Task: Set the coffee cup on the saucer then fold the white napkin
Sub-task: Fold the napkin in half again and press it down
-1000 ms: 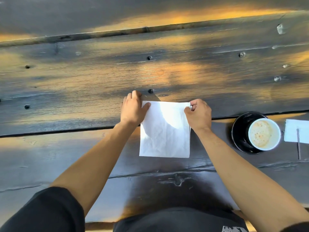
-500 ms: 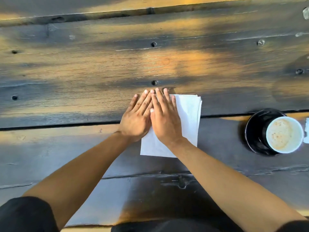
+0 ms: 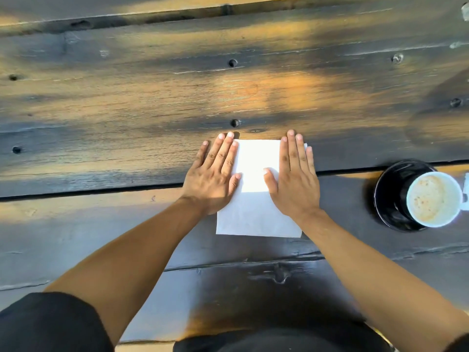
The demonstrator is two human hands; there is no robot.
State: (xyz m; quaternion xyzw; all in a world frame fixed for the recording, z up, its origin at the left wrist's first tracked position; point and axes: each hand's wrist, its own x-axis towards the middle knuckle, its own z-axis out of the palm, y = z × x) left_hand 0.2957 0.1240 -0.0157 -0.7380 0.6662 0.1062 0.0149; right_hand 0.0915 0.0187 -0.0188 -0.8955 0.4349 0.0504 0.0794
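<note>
The napkin [image 3: 256, 199], long axis running away from the body, is pinned flat between the left hand [image 3: 213, 179] and right hand [image 3: 295, 181], fingers outstretched, gripping nothing; both are equally near.

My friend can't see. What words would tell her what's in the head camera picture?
Two bare hands, the left hand and the right hand, press flat on the side edges of a folded white napkin on a dark wooden table. To the right, a white coffee cup of milky coffee sits on a black saucer.
</note>
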